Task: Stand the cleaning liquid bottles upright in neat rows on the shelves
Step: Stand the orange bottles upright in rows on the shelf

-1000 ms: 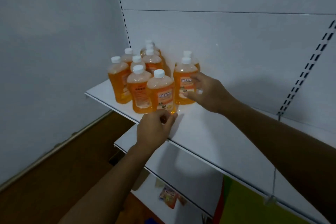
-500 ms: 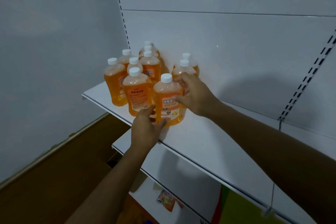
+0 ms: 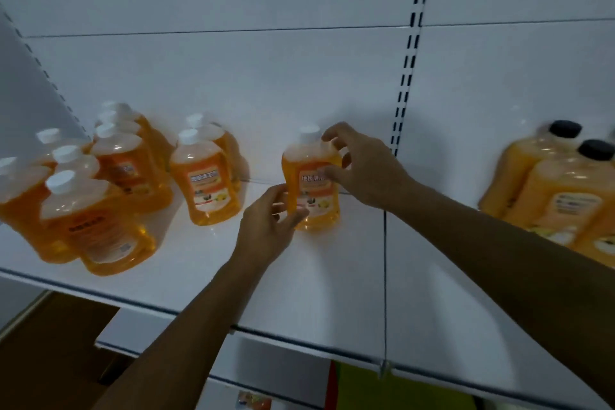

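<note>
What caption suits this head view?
Both hands, left hand and right hand, hold one white-capped orange bottle upright on the white shelf.

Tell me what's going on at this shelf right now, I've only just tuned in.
A person is stocking orange cleaning liquid. Both hands are on one white-capped bottle standing upright on the white shelf, apart from the rest: the right hand grips its shoulder and label, the left hand holds its lower side. A cluster of similar bottles stands at the left, another bottle between. Larger black-capped jugs stand at the far right.
</note>
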